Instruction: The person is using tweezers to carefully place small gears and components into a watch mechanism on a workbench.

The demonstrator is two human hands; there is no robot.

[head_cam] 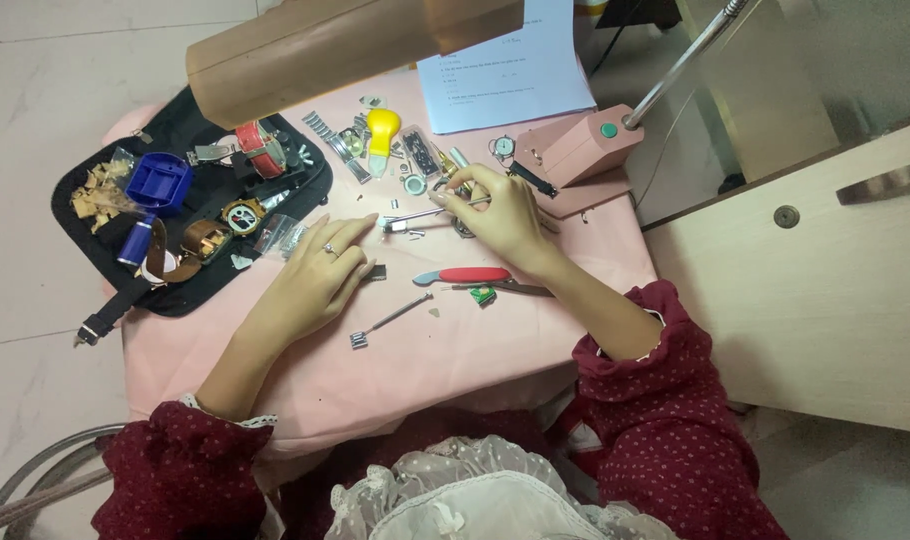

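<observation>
Fingertips of the right hand (500, 212) pinch a slim metal tool (415, 218); keep it steady while the left hand (320, 275) rests flat, open and empty, on the pink tablecloth (475, 340).

Desk (225, 360): pink cloth cover. Far left, black tool mat (95, 235) carrying a blue box (159, 181), a red-strapped watch (258, 148) and a brown-strapped watch (207, 240). Far centre, yellow tool (382, 135) beside a printed paper sheet (510, 75). Far right, pink lamp base (583, 145). Near centre, red-handled tool (472, 275).
</observation>
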